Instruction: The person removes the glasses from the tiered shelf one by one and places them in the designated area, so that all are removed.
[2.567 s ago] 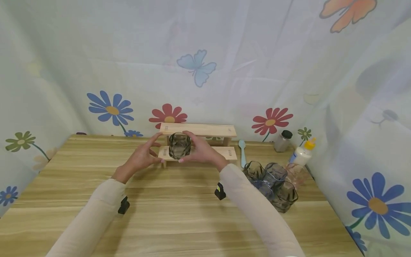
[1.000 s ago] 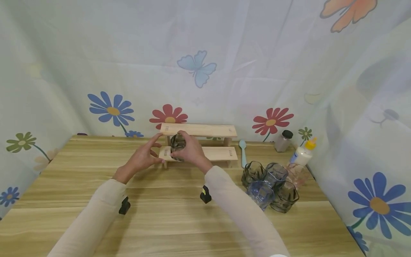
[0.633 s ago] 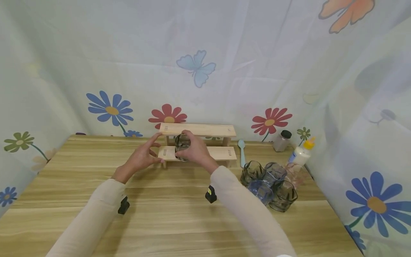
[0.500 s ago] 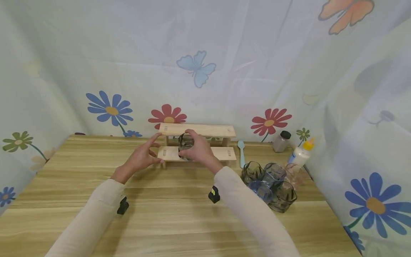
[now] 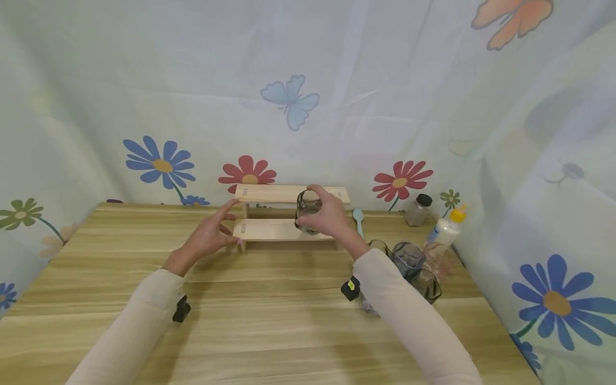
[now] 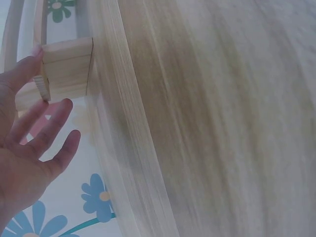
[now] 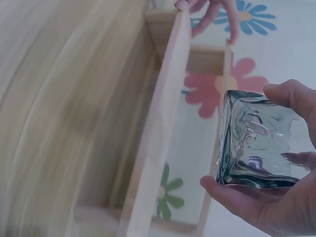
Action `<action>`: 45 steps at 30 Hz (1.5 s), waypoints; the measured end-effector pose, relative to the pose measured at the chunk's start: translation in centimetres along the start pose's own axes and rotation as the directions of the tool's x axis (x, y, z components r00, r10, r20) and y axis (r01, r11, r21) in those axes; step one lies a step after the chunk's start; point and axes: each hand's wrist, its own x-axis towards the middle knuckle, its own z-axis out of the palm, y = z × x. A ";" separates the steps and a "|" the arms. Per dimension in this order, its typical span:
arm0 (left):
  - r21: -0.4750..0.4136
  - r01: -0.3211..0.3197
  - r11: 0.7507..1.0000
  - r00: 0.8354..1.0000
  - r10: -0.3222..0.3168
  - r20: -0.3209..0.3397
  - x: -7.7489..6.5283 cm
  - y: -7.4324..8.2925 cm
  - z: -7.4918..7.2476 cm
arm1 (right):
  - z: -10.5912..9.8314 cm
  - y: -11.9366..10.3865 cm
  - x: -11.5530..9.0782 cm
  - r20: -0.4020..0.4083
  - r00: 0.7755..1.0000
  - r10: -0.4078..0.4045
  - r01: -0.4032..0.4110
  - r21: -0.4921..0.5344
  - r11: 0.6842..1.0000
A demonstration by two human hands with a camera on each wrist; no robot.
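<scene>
My right hand (image 5: pixel 333 215) grips a smoky grey drinking glass (image 5: pixel 305 207) between thumb and fingers. That glass is above the lower board, towards the right end of a two-step wooden rack (image 5: pixel 267 230). In the right wrist view the glass (image 7: pixel 256 140) has its thick base facing the rack, apart from the lower board. At the rack's left end is my left hand (image 5: pixel 209 235), spread, its thumb touching the lower board and index finger reaching the upper one. The left wrist view shows the left hand's (image 6: pixel 29 158) other fingers loosely bent.
More drinking glasses (image 5: pixel 409 259) stand at the right, partly hidden by my right sleeve. Behind them are a white glue bottle (image 5: pixel 445 231) with a yellow tip and a black-capped jar (image 5: pixel 417 211). A light blue spoon (image 5: pixel 358 219) lies beside the rack. A flowered curtain borders the table.
My right hand has carried the smoky glass from the rack's left end towards its right end, after a brief leftward shift. The left hand keeps its place at the rack.
</scene>
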 end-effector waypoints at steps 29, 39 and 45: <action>-0.005 -0.021 1.000 1.000 0.021 -0.005 0.0 -0.2 -0.1 | -10.0 8.8 -9.2 -0.148 0.981 0.126 -0.136 -0.062 0.989; -0.007 -0.013 1.000 1.000 0.013 -0.007 0.2 -0.1 0.2 | -11.5 10.6 -12.0 -0.177 0.966 0.187 -0.192 -0.014 0.981; -0.011 -0.014 1.000 1.000 0.014 -0.010 0.1 -0.3 0.1 | -12.3 11.5 -13.2 -0.205 0.961 0.184 -0.199 -0.057 0.978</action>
